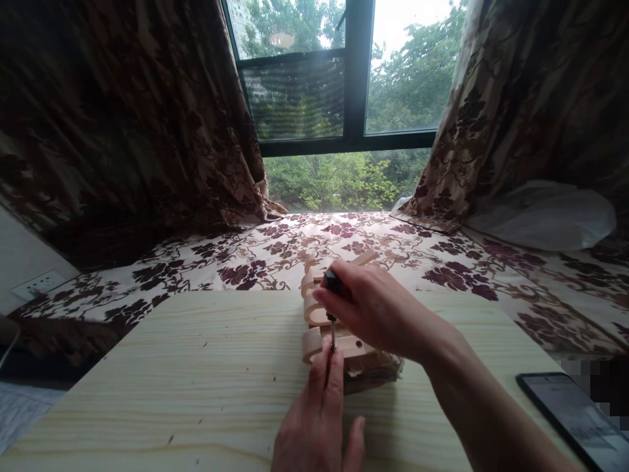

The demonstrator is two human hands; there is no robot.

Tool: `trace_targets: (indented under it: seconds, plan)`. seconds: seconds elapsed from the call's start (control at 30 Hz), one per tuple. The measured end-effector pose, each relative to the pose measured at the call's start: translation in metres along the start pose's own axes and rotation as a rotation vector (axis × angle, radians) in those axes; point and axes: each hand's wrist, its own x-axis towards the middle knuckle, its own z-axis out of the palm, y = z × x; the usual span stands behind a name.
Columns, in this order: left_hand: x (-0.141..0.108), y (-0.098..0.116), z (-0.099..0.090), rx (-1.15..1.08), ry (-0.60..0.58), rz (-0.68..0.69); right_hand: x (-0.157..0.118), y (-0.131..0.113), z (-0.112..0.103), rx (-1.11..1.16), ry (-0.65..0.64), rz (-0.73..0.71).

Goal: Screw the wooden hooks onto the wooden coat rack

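Observation:
My right hand is wrapped round the dark handle of a screwdriver. Its metal shaft points down at a pale wooden piece with curved, rounded ends. My left hand reaches in from below, its index and middle fingers stretched out on either side of the tip and its thumb apart. Those two fingers touch the wood, and they hide where the tip meets it. A dark round hole shows in the wood to the right of the shaft. More curved parts lie behind, partly covered by my right hand.
The pieces rest over a rough-edged brown block on a pale wood-grain table. Small dark specks dot the tabletop. A phone lies at the right. Beyond are a floral-covered ledge, curtains, a window and a plastic bag.

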Motion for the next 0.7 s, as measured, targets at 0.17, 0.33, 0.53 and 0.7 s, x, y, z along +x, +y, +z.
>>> trace_targets:
  seconds: [0.17, 0.33, 0.53, 0.7]
  plan:
    - [0.001, 0.001, -0.002, 0.015, 0.013, 0.012, 0.002, 0.003, 0.0, -0.019, 0.031, 0.099]
    - [0.005, 0.002, -0.003, 0.023, 0.079, 0.011, -0.005, -0.002, -0.005, 0.058, -0.087, -0.071]
    - [0.003, -0.001, -0.003, -0.011, 0.029, 0.004, 0.009, 0.009, -0.005, -0.047, -0.006, 0.091]
    - [0.001, -0.002, 0.0, -0.094, -0.015, -0.025, 0.019, -0.014, -0.033, -0.173, -0.285, -0.154]
